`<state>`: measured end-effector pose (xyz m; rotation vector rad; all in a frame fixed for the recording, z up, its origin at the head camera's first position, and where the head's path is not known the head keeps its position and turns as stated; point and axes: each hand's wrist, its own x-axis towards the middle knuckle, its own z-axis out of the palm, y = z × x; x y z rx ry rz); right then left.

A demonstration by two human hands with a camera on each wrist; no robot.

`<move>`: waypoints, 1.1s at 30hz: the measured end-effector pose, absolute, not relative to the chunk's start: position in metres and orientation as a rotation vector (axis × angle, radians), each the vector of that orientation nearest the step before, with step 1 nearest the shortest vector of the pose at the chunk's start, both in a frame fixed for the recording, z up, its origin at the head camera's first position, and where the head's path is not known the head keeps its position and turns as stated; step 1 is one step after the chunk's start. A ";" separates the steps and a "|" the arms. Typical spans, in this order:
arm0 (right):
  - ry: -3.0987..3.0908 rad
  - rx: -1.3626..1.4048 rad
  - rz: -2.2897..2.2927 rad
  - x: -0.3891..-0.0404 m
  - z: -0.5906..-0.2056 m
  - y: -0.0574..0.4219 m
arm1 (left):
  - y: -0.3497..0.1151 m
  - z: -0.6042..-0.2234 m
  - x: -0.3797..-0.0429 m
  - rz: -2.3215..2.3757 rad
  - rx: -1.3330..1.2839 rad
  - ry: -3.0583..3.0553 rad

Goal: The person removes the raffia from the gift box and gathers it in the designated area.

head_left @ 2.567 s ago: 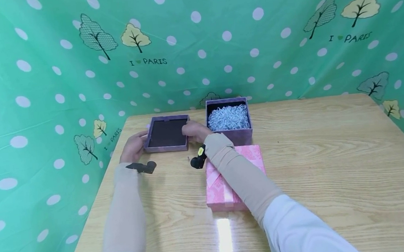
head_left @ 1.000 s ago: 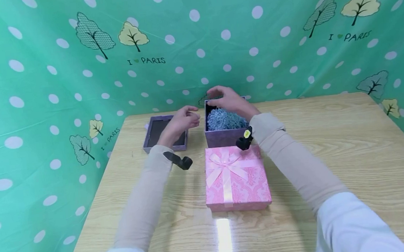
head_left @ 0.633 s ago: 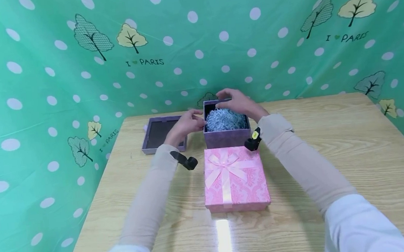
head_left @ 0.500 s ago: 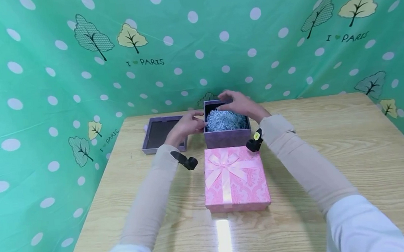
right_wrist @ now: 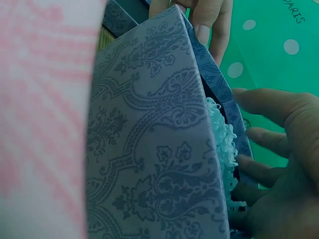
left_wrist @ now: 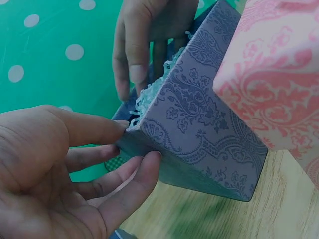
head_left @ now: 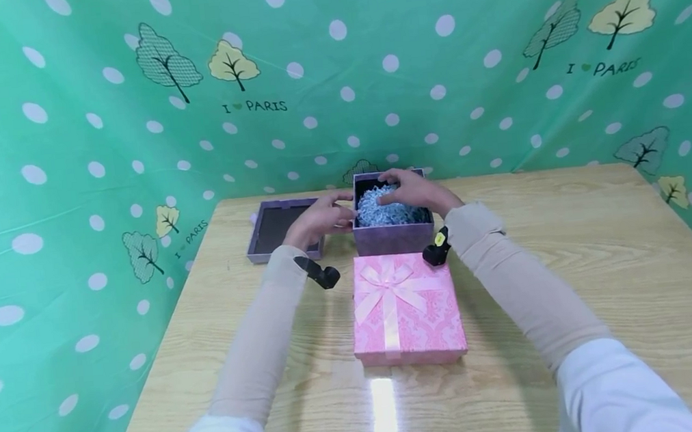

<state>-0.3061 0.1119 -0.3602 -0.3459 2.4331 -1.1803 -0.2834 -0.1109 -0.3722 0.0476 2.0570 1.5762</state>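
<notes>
An uncovered purple patterned box [head_left: 393,239] stands at the back of the table, filled with pale blue shredded paper [head_left: 377,214]. My left hand [head_left: 321,218] is at its left side, fingertips touching the wall and rim near a corner in the left wrist view. My right hand [head_left: 414,189] reaches over the open top from the right, its spread, bent fingers down at the shredded paper; in the right wrist view the fingertips [right_wrist: 249,167] sit just inside the rim, partly hidden by the wall. Neither hand grips anything.
Left of the box lies its purple lid [head_left: 273,232], dark inside up, partly behind my left hand. Directly in front stands a pink gift box [head_left: 407,313] with a ribbon bow, below both wrists. A green dotted cloth [head_left: 480,129] hangs behind the wooden table [head_left: 572,258].
Both hands have left the lid, which rests on the table. My left hand has moved right to the box's side, and my right hand has come down into the opening onto the shredded paper.
</notes>
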 end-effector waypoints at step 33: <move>2.430 -0.416 -0.877 -0.314 -0.370 0.106 | -0.114 -0.373 -0.284 1.573 0.021 2.060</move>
